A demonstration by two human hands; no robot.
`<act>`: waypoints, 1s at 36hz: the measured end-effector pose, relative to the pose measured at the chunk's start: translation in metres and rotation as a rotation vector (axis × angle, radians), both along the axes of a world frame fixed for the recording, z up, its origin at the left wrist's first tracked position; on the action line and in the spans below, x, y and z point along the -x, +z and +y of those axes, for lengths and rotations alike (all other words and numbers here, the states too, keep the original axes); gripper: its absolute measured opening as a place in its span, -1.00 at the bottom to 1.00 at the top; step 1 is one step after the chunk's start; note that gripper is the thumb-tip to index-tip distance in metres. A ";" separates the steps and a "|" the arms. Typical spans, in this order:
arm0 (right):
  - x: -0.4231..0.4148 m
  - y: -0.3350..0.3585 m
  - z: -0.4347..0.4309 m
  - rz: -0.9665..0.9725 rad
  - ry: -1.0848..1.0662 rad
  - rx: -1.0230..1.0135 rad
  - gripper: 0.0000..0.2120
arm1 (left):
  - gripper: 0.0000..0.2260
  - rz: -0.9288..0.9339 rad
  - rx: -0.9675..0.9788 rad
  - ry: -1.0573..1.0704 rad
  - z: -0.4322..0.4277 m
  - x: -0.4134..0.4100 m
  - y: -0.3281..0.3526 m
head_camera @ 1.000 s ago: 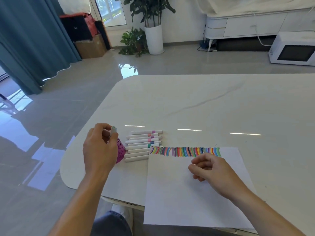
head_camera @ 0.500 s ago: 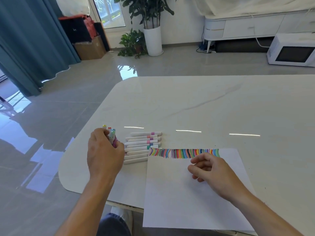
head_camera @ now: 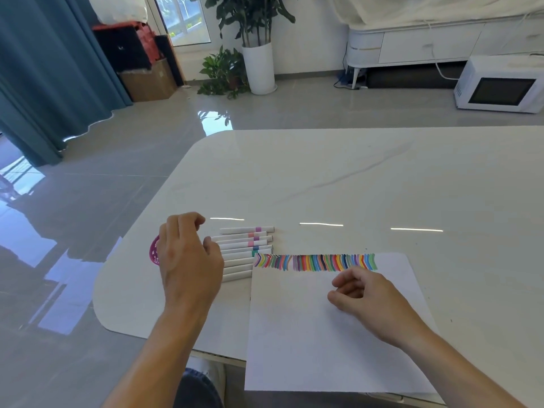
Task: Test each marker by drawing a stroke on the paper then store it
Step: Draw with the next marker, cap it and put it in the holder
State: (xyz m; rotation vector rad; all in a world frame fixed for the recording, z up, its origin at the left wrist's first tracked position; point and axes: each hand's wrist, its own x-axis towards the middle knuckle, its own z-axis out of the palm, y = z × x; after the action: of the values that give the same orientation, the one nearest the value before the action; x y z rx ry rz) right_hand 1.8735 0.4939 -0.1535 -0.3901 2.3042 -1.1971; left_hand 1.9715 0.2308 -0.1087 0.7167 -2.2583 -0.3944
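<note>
A white sheet of paper (head_camera: 323, 334) lies at the table's near edge, with a band of several coloured strokes (head_camera: 315, 262) along its top. Left of it, several white capped markers (head_camera: 244, 248) lie side by side in a row. A pink perforated holder (head_camera: 153, 252) stands left of the row, mostly hidden behind my left hand (head_camera: 188, 257). That hand hovers between holder and markers with loosely curled fingers and nothing in it. My right hand (head_camera: 365, 293) rests on the paper just below the strokes, fingers loosely curled, holding nothing.
The white marble table (head_camera: 353, 178) stretches far and right; its rounded corner and left edge are close to the holder. Beyond it are a grey floor, a potted plant (head_camera: 259, 54), a white microwave (head_camera: 500, 86) and blue curtains (head_camera: 44, 83).
My left hand held a marker above the pink holder, lowered it among the stored markers, and now has let go and shifted right toward the row. My right hand stayed on the paper.
</note>
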 end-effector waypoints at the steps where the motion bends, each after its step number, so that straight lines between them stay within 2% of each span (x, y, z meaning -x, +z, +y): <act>1: 0.000 0.000 0.000 0.001 -0.001 -0.008 -0.86 | -0.69 0.006 0.008 -0.019 0.001 0.000 0.000; 6: 0.004 0.001 0.002 0.010 -0.011 -0.057 -0.88 | -0.74 -0.043 0.051 -0.189 0.010 0.003 -0.006; 14: 0.003 0.001 0.006 0.021 -0.042 -0.088 -0.89 | -0.87 -0.413 -0.018 -0.378 0.015 0.007 -0.034; 23: 0.001 0.002 0.012 -0.002 -0.051 -0.084 -0.88 | -0.86 -0.604 0.006 -0.329 0.009 0.011 -0.041; 36: 0.002 0.001 0.013 -0.029 -0.055 -0.087 -0.90 | -0.89 -0.684 0.016 -0.279 0.012 0.015 -0.045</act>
State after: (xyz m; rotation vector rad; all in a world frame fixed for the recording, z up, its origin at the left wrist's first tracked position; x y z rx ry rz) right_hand 1.8713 0.5071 -0.1522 -0.2777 2.3469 -1.1164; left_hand 1.9560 0.2424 -0.1537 0.5820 -3.0218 -0.2850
